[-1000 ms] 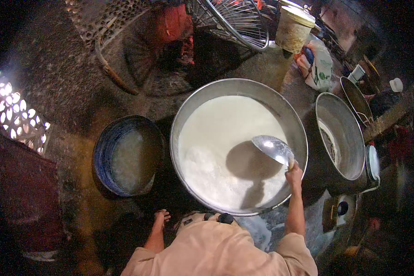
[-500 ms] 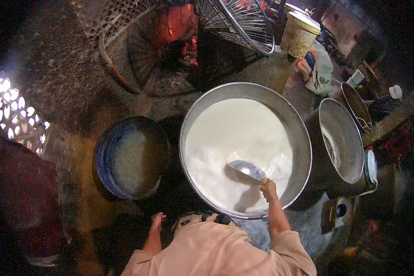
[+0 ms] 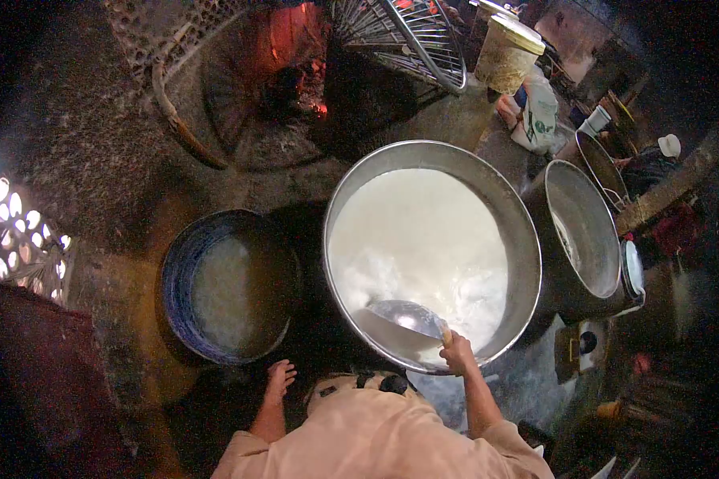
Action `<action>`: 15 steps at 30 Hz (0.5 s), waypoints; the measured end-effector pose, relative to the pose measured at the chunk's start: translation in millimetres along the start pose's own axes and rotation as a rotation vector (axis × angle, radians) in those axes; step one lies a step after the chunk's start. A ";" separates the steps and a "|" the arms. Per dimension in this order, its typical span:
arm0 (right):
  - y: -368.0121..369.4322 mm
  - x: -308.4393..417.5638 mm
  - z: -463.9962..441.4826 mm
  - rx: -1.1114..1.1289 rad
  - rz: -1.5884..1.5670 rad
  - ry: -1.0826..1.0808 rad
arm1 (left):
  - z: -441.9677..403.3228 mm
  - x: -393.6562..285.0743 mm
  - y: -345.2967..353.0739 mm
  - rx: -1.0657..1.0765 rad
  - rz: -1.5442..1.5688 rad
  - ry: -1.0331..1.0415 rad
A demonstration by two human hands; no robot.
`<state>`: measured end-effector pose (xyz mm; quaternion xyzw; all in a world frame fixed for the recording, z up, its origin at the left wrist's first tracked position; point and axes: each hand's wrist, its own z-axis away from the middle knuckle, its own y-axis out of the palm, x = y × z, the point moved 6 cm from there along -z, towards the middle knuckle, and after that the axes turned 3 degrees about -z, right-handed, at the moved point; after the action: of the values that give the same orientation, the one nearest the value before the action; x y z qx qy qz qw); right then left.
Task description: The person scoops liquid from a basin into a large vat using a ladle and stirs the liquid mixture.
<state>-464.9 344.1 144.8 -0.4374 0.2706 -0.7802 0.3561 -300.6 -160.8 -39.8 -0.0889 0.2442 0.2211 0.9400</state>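
Note:
My right hand (image 3: 457,354) is wrapped round the handle of a large metal ladle (image 3: 406,316), over the near side of a wide metal pot (image 3: 524,239). White milky liquid (image 3: 415,219) fills much of the pot, with ripples and froth near the ladle. The ladle's rounded back faces up; its lower edge is hard to make out against the liquid. My left hand (image 3: 280,378) hangs free with its fingers apart, just below a blue-walled tub (image 3: 180,275) that holds cloudy, pale liquid. Nothing is in that hand.
Another tall metal pot (image 3: 607,239) stands to the right. Beyond the big pot are a large wire basket (image 3: 399,40), a glowing red fire (image 3: 315,104), a lidded bucket (image 3: 503,60) and a plastic bag (image 3: 539,116). A curved pipe-like piece (image 3: 180,124) lies at upper left.
My right hand has drawn the ladle nearer to me and leftward, towards the pot's near rim. My left hand has risen slightly and its fingers have spread. The view has shifted a little.

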 end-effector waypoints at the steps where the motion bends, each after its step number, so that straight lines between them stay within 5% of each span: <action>1: -12.5 14.4 14.8 0.022 -0.045 0.034 | -3.9 1.9 -1.7 0.004 -0.001 0.003; 10: -80.8 128.5 39.2 0.175 -0.510 -0.149 | -18.6 65.6 -28.8 -0.001 0.095 0.050; 15: 9.4 250.9 -7.8 0.589 -1.015 -0.425 | 24.3 95.2 -53.0 -0.029 0.122 0.128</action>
<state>-560.0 140.6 257.1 -0.5408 -0.2742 -0.7898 0.0925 -191.6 -165.7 -63.1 -0.1013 0.3057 0.2750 0.9059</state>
